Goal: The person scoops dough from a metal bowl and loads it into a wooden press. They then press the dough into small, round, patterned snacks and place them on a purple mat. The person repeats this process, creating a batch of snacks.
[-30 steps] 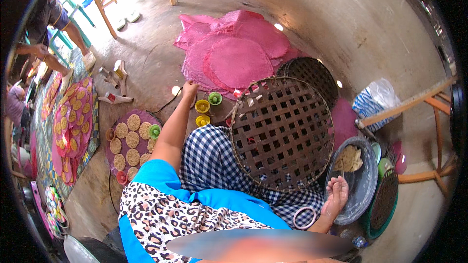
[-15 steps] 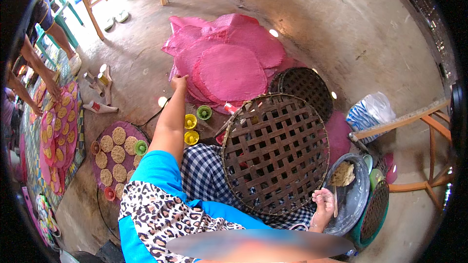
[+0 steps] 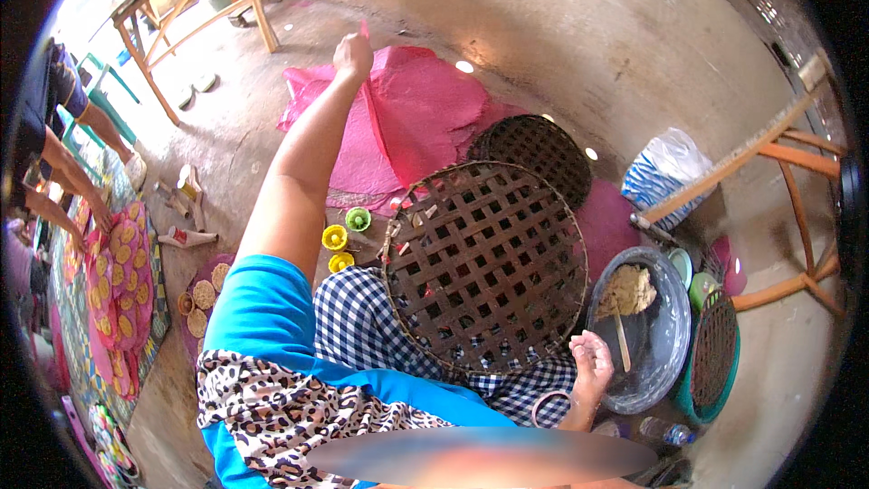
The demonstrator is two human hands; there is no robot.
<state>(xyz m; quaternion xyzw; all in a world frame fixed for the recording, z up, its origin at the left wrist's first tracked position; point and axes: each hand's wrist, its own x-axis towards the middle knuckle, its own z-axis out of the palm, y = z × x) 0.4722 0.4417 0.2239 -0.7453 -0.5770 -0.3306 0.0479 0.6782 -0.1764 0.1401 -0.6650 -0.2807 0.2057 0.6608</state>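
My left hand [image 3: 353, 56] is shut on a thin pink sheet [image 3: 380, 140], lifting it from the pile of rounded pink sheets [image 3: 439, 91]. My right hand [image 3: 591, 362] is raised beside a dark basin [image 3: 665, 340] of pale dough [image 3: 631, 290] with a stick in it; its fingers are loosely bent, holding nothing visible. A large woven tray [image 3: 484, 267] rests over my checked-cloth lap, before a smaller dark tray [image 3: 534, 149]. Yellow and green molds [image 3: 337, 241] stand near my left arm. Dough discs on a pink round [image 3: 201, 308] are partly hidden by that arm.
At left, a co-worker's hands [image 3: 98, 215] reach down to disc-covered pink sheets [image 3: 122, 308] on a mat. A wooden table [image 3: 145, 14] and plastic chair stand behind. At right are a wooden frame [image 3: 724, 172], a bag [image 3: 661, 167] and a teal basket [image 3: 697, 398].
My left hand has reached farther forward and now lifts a pink sheet from the pile. My right hand has shifted slightly. The co-worker's hands have lowered toward the disc-covered sheets.
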